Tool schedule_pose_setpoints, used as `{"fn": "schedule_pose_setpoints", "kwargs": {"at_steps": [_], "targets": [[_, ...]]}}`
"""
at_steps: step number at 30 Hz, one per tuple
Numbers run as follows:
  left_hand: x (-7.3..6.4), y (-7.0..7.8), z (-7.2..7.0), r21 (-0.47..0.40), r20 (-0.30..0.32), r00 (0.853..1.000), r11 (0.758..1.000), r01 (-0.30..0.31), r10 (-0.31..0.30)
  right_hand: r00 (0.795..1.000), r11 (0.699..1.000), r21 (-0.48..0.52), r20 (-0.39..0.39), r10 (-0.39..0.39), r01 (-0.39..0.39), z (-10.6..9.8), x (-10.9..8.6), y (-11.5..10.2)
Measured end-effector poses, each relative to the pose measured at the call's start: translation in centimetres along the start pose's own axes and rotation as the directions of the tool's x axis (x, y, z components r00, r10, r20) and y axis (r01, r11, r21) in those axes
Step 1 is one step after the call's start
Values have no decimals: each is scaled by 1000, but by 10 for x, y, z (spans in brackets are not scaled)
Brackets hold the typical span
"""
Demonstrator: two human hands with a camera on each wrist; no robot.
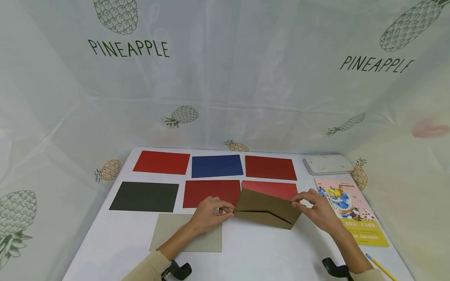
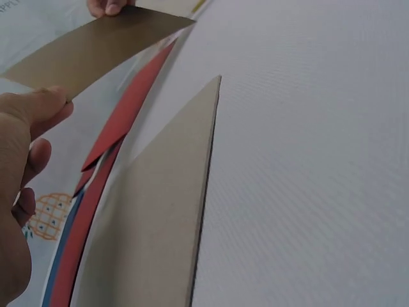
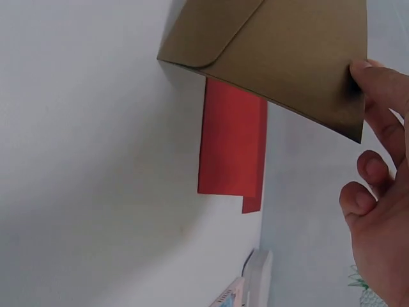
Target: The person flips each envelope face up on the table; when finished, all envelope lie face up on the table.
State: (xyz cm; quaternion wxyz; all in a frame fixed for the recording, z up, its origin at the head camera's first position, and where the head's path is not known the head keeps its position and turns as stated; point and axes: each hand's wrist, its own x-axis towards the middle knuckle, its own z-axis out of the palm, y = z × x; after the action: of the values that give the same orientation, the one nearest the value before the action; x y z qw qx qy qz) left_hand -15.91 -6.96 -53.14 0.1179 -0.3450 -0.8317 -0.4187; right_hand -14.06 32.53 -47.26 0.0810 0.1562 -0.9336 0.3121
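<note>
Both hands hold a brown-gold envelope (image 1: 263,201) tilted above the white table, its flap side with the fold line facing the head view. My left hand (image 1: 211,214) pinches its left end between thumb and fingers. At the opposite end, the thumb and fingertips of my right hand (image 1: 319,212) pinch the edge; the right wrist view shows the thumb on the envelope (image 3: 300,64) near a corner. Under my left forearm lies a beige-grey envelope (image 1: 186,232). The held envelope partly covers a light red envelope (image 1: 274,187) behind it.
Behind the hands, a red envelope (image 1: 161,162), a blue one (image 1: 217,166) and a dark red one (image 1: 270,168) form the back row. Nearer lie a dark green envelope (image 1: 144,197) and another red one (image 1: 211,193). To the right are a white case (image 1: 328,164), a booklet (image 1: 351,210) and a pencil (image 1: 381,267).
</note>
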Motion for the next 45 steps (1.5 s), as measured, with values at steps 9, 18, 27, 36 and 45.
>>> {"fn": "schedule_pose_setpoints", "kwargs": {"at_steps": [9,18,27,36,45], "targets": [[2,3,-1,141,144,985,987,71,-92,998,998,0,7,-60,60,9,10,-2],[3,7,3,218,270,960,976,12,-72,989,999,-42,139,40,-35,15,19,-6],[-1,9,11,235,316,939,970,61,-136,969,995,-88,239,58,-38,26,21,0],[-1,10,15,389,363,924,921,-34,-119,931,996,-80,359,58,-32,35,19,4],[-4,9,17,410,396,913,909,-76,-102,918,990,-142,395,38,20,41,13,5]]}}
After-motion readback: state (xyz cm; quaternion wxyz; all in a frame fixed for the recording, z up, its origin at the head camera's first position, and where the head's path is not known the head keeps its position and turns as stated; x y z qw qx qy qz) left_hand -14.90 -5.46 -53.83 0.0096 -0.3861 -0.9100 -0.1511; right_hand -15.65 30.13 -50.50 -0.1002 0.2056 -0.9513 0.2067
